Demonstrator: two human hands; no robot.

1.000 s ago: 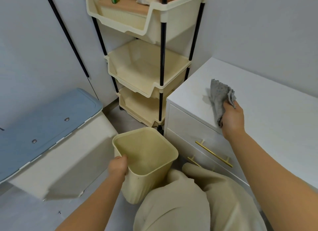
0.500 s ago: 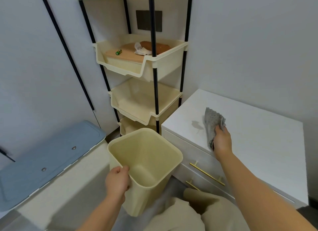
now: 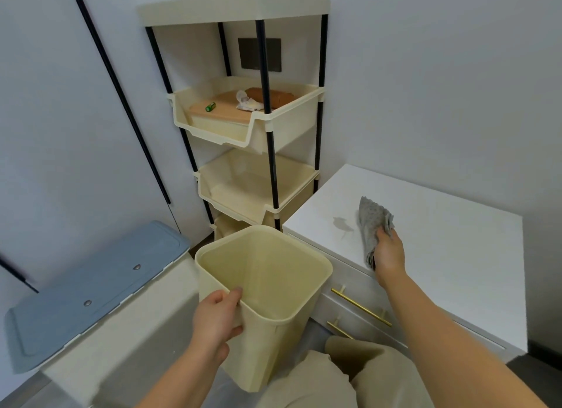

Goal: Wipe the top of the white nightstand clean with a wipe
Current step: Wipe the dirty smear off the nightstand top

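The grey wipe (image 3: 372,222) stands bunched and half lifted over the front left part of the white nightstand (image 3: 441,225) top, its lower end gripped in the curled fingers of the right hand (image 3: 389,252), which sits near the front edge above the drawers. Just left of the wipe lies a grey patch (image 3: 342,223) on the top; whether it is a stain or only the wipe's shadow I cannot tell. To wipe well, I would lay the cloth flatter so more of it meets the surface, press evenly, and draw overlapping strokes from the wall side toward the front left corner, going over that patch. The left hand (image 3: 217,319) pinches the rim of the cream bin (image 3: 304,325), thumb inside, holding it just beside that corner; kept below the edge, it should catch whatever gets swept off. A tiered cream rack (image 3: 213,128) stands behind the bin
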